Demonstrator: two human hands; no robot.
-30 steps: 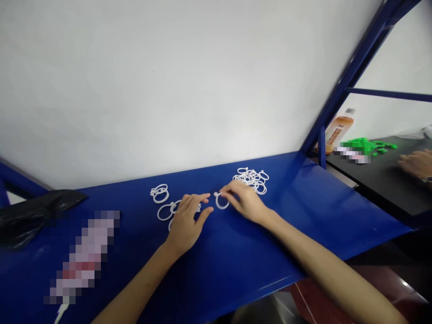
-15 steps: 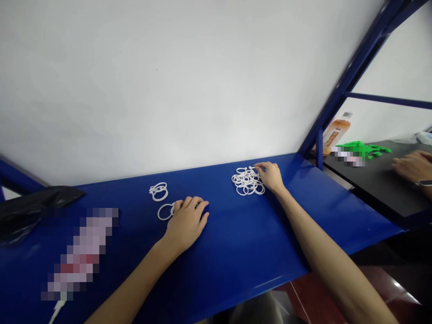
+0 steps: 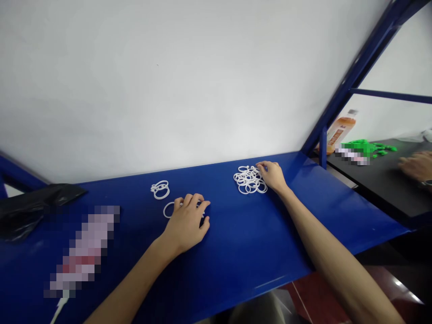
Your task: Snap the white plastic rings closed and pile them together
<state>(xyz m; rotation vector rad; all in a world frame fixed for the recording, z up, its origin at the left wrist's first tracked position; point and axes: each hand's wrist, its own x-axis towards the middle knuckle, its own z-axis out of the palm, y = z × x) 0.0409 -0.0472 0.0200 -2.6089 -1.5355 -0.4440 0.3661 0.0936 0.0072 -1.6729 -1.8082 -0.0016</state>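
Observation:
A pile of thin white rings [image 3: 249,181], each with a small knob, lies on the blue tabletop [image 3: 232,252]. At the pile's right edge is my right hand [image 3: 272,175], its thumb and forefinger pinched together on a white ring that the fingers mostly hide. My left hand [image 3: 189,220] rests palm down, fingers apart and bent, over a few more white rings [image 3: 168,210] that are partly covered by it. Behind it, to the left, sits a small separate cluster of white rings [image 3: 160,190].
On the left are a black plastic bag [image 3: 43,200] and a blurred-out device with a white cable [image 3: 60,308]. Blue frame bars [image 3: 323,146] rise at the right. Beyond them, a black table [image 3: 381,180] holds a bottle [image 3: 339,132], green pieces [image 3: 362,147] and another person's hand [image 3: 416,165].
The rings under my left hand have shifted slightly right, and some now show between its fingers and thumb. My right hand stays at the pile. The camera view has shifted a little.

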